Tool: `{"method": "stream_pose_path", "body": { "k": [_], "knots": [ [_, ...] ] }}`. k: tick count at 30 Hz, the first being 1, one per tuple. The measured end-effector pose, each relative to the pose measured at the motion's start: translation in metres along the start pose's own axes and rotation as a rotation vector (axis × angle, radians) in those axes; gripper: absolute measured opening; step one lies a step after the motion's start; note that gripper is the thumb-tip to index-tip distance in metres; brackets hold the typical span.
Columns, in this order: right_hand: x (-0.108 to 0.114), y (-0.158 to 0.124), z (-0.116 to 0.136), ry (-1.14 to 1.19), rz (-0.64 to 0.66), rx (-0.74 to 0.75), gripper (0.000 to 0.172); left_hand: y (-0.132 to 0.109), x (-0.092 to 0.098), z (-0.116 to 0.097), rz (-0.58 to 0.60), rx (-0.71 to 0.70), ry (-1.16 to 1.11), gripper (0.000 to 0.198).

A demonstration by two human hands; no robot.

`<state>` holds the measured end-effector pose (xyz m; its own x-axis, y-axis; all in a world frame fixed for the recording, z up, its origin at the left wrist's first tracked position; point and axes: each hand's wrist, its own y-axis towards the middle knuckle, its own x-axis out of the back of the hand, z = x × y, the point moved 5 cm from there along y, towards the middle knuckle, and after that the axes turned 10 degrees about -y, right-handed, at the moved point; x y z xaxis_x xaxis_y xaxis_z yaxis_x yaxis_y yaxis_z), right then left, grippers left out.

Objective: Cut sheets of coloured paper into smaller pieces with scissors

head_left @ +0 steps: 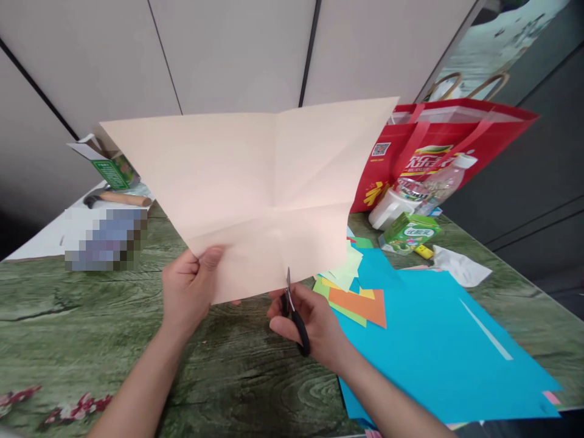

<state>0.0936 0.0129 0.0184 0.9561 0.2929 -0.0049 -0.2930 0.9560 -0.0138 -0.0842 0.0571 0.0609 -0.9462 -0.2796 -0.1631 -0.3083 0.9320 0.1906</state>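
A large pale peach sheet of paper (237,176) with crossing fold creases is held up over the table. My left hand (189,286) pinches its lower left edge, thumb on the near face. In my right hand (314,322) is a pair of scissors (298,328) with black handles, its blades pointing up at the sheet's bottom edge. One blade shows in front of the paper; whether the other lies behind it is hidden. Right of my right hand lie blue paper sheets (424,353), with orange (365,304) and pale green paper pieces (349,267) on top.
A red shopping bag (410,140) stands at the back right, with a plastic bottle (449,182), a white container (387,207) and a green carton (408,232) before it. At left are a wooden-handled tool (123,198), an opened box (109,167) and a blurred-out item (107,240).
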Motion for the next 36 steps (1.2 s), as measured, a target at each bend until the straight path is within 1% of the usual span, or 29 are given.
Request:
{"method": "stream_pose_path", "body": {
  "k": [3,7,10,19,26,32,36],
  "knots": [
    [-0.0006,-0.0001,0.0003,0.009,-0.006,0.006,0.032,-0.0004,0.0015,-0.0025,-0.018,-0.04,0.035,0.022],
    [-0.0008,-0.0002,-0.0007,-0.01,-0.022,0.015,0.031,-0.0017,-0.0013,-0.0039,0.008,-0.038,-0.004,0.022],
    [-0.0003,-0.0003,-0.0025,-0.028,-0.038,0.014,0.031,-0.002,-0.0015,-0.0049,0.001,-0.054,-0.019,0.022],
    [-0.0004,-0.0004,-0.0015,-0.067,-0.049,0.016,0.03,-0.0025,-0.0018,-0.0057,0.037,-0.021,-0.011,0.023],
    [0.0,-0.0013,-0.0012,-0.052,-0.047,0.035,0.027,-0.003,0.0007,-0.0067,-0.013,-0.054,0.025,0.021],
    [0.0001,-0.0011,-0.0015,-0.06,-0.051,0.034,0.027,-0.0023,0.0008,-0.003,-0.002,-0.034,-0.028,0.026],
    [0.0003,-0.001,-0.0017,-0.062,-0.045,0.034,0.027,-0.0038,-0.0015,-0.0051,0.014,-0.011,-0.041,0.024]
  ]
}}
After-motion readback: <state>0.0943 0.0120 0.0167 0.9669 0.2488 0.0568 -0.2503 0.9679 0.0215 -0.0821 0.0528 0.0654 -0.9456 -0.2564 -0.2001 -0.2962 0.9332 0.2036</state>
